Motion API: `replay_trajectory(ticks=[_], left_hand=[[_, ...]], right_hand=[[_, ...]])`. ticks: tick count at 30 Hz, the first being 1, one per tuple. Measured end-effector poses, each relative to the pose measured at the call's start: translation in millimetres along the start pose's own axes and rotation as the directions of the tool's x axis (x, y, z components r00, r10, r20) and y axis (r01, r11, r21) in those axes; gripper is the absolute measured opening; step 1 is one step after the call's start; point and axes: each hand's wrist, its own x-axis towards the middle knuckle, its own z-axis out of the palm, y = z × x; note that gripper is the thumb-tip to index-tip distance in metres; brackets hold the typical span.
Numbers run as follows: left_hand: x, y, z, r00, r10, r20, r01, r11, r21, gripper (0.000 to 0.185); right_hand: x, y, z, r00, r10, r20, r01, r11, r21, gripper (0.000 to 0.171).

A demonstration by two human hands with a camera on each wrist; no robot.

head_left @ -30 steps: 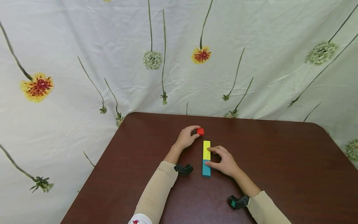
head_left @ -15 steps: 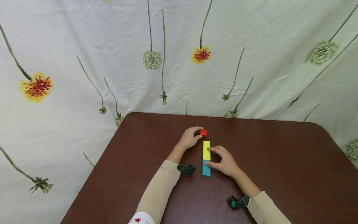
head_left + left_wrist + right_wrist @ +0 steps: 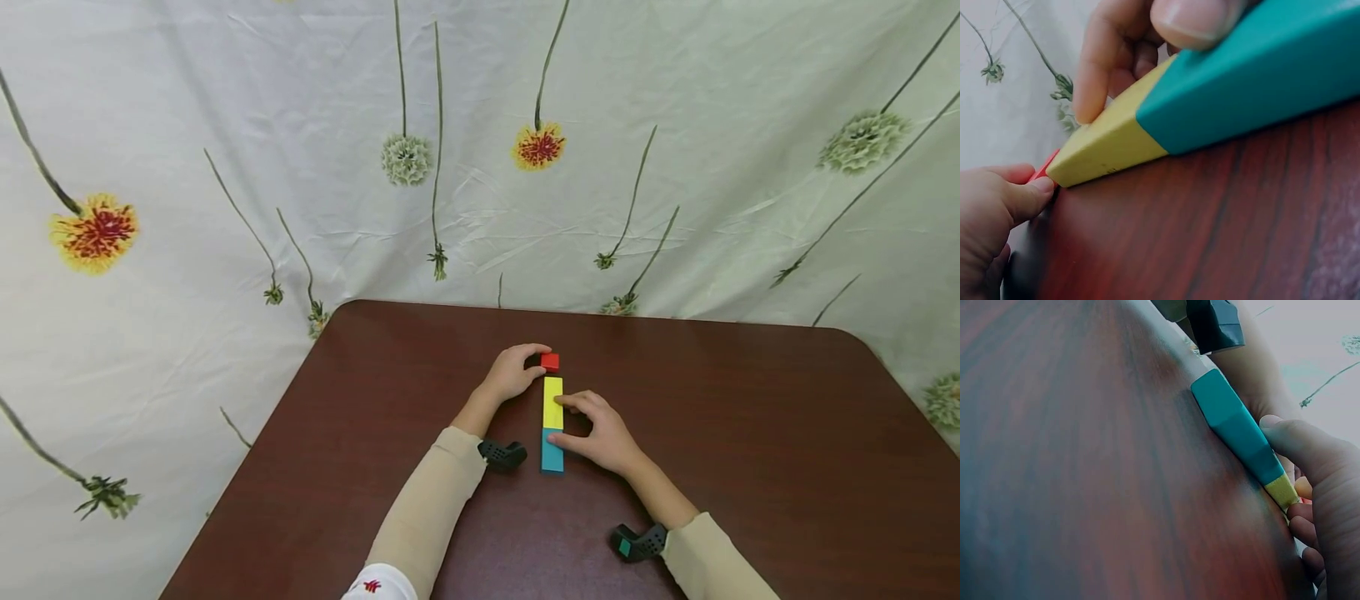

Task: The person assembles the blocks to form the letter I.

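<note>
Left hand [image 3: 510,375] pinches small red cube block [image 3: 550,362] on dark brown wooden table [image 3: 750,433], just past far end of long yellow block [image 3: 552,402]. Right hand [image 3: 603,433] curls fingers against yellow block and teal block [image 3: 552,451], laid end to end.

**3 blocks, 2 hands, 1 table**

3 blocks lie in a line: 1 red block [image 3: 550,362] farthest, 1 yellow block [image 3: 553,402] in the middle, 1 teal block [image 3: 552,451] nearest. 2 hands are there, 1 left hand [image 3: 512,375] and 1 right hand [image 3: 603,434]. 1 brown table [image 3: 750,433] carries them. 1 flowered cloth [image 3: 225,125] hangs at the far side.
</note>
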Motion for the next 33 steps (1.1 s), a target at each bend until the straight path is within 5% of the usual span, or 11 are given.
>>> replay_trajectory(ticks=[33], left_hand=[[0.2,-6.3,7.0,0.999,0.046,-0.007,-0.046,0.999,-0.009,0.04]], right_hand=[[0.9,1.1,0.5,1.0,-0.009,-0.015,0.009,1.0,-0.004,0.056]])
